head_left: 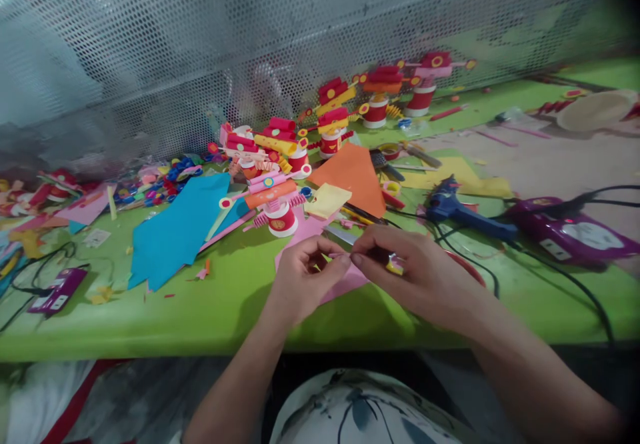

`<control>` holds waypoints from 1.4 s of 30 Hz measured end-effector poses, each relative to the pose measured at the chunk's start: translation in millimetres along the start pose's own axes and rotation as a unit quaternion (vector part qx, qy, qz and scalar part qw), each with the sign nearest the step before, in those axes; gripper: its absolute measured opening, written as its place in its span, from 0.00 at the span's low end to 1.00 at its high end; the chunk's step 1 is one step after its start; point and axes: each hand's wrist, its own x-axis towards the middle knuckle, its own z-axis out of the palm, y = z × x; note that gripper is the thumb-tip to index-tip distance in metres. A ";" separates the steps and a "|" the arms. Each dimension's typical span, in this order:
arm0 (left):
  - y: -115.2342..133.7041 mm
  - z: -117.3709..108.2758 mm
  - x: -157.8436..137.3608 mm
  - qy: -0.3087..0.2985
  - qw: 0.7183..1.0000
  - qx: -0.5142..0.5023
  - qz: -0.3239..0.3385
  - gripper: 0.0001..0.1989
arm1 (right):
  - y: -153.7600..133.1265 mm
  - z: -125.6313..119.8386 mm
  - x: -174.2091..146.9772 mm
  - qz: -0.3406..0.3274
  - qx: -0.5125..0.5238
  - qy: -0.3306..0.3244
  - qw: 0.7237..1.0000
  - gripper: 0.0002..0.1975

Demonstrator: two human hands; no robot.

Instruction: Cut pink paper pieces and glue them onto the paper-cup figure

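My left hand (311, 276) and my right hand (413, 267) meet fingertip to fingertip above the table's near edge. Between their pinched fingers is a small pink piece (338, 255), mostly hidden, its material unclear. Beneath the hands lies a pink sheet (345, 287). A metal blade (341, 235) shows just behind the fingers, and a red curved handle (467, 267) shows beside my right hand; whether they belong together I cannot tell. Closest beyond my left hand stands a small figure (281, 221) with a red-and-white cup body, coiled pink arms and a pink-and-orange rolled top.
Several similar figures (376, 107) line the back by a perforated metal screen (200, 51). Blue sheets (175, 227) and an orange sheet (353, 176) lie around. To the right are a blue glue gun (465, 216), a purple power strip (575, 231) and loose black cables (583, 291).
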 end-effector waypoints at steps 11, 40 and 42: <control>2.1 9.8 -2.8 0.074 0.996 0.040 0.016 0.07 | 2.4 -0.2 -5.3 0.020 0.032 0.041 0.998 0.09; 5.6 28.0 -8.5 0.088 0.995 -0.019 0.041 0.09 | -3.0 15.3 -19.0 0.020 0.086 0.208 0.974 0.03; 6.3 27.5 -8.6 0.080 0.996 -0.022 0.036 0.10 | -1.7 16.4 -19.4 0.031 0.098 0.208 0.973 0.02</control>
